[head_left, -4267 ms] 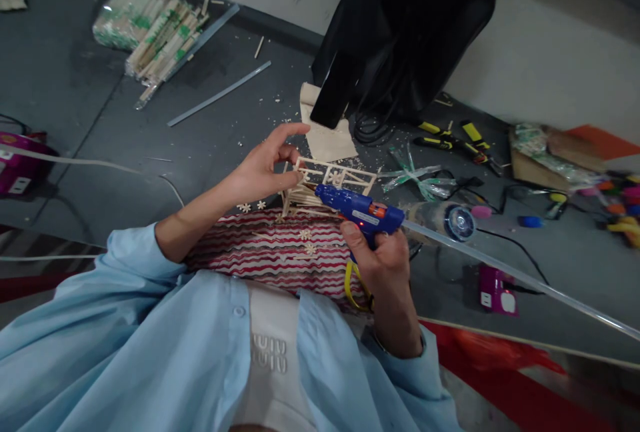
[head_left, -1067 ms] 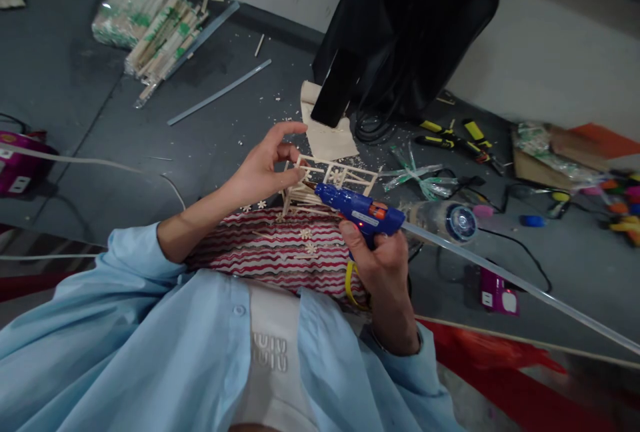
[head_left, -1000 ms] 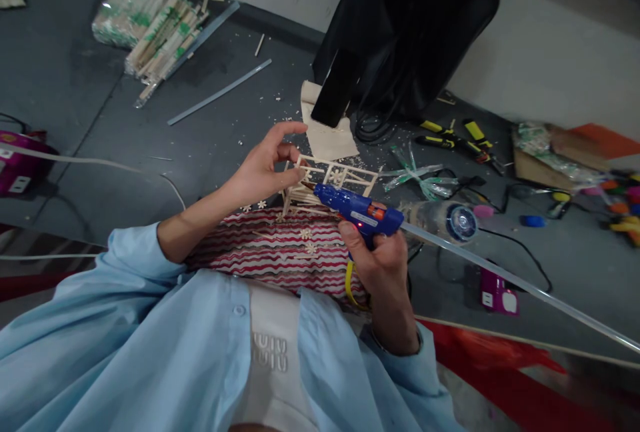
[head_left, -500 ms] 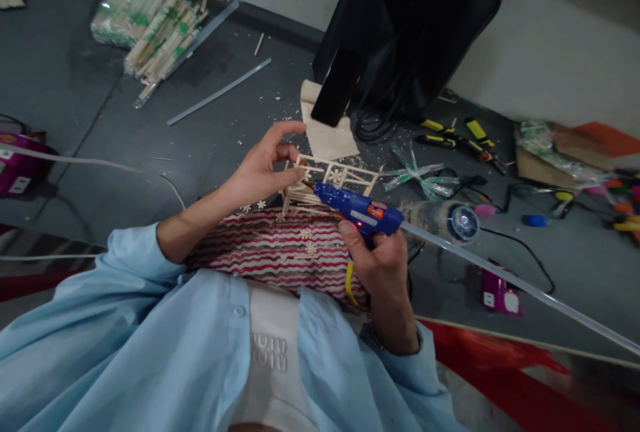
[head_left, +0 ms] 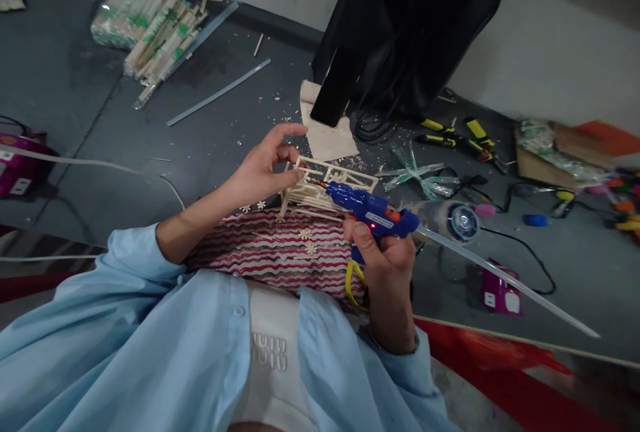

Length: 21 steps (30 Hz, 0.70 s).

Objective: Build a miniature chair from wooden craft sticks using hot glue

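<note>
Seemingly glue gun (head_left: 373,211) at stick frame (head_left: 334,170).

Stick frame (head_left: 336,177) between left hand (head_left: 260,169) and glue gun (head_left: 373,211)

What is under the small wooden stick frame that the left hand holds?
Under the stick frame lies the far edge of a red-and-white striped mat carrying small wooden snowflakes. The blue glue gun hides the frame's right base, so contact with the mat is unclear.
</note>
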{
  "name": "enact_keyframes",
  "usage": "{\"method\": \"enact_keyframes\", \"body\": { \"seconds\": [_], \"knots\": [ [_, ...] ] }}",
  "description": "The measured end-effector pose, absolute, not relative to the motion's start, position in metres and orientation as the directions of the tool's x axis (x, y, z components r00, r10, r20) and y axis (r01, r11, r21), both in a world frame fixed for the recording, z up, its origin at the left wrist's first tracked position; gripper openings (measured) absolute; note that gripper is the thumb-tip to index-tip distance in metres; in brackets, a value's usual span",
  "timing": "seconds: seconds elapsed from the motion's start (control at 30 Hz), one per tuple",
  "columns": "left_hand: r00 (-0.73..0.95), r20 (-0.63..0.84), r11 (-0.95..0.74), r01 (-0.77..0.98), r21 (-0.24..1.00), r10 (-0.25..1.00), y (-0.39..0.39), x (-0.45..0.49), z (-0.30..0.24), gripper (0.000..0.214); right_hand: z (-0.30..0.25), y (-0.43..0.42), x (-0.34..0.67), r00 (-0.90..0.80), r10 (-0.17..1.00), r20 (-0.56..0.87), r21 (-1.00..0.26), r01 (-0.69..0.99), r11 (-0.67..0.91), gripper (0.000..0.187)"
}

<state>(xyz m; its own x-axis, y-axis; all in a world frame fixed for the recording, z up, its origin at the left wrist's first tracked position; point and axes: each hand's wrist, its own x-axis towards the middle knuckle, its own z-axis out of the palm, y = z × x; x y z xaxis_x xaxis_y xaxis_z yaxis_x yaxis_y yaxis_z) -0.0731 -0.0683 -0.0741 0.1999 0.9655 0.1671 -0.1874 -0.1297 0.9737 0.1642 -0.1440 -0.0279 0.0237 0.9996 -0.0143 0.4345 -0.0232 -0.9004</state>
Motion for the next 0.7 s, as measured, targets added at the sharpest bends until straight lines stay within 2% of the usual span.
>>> {"method": "enact_keyframes", "body": {
  "seconds": [0.17,0.7],
  "knots": [
    [0.22,0.157,-0.115,-0.194,0.974,0.963,-0.0686,-0.074,-0.0716,0.06,-0.0256,-0.1407,0.1597,0.035,0.997,-0.068,-0.939,0.334,-0.076,0.031],
    [0.252,0.152,-0.102,-0.201,0.974,0.956,-0.069,-0.0748,-0.0704,0.056,-0.0246,-0.1395,0.1595,0.045,0.997,-0.065,-0.93,0.36,-0.076,0.032]
  ]
}}
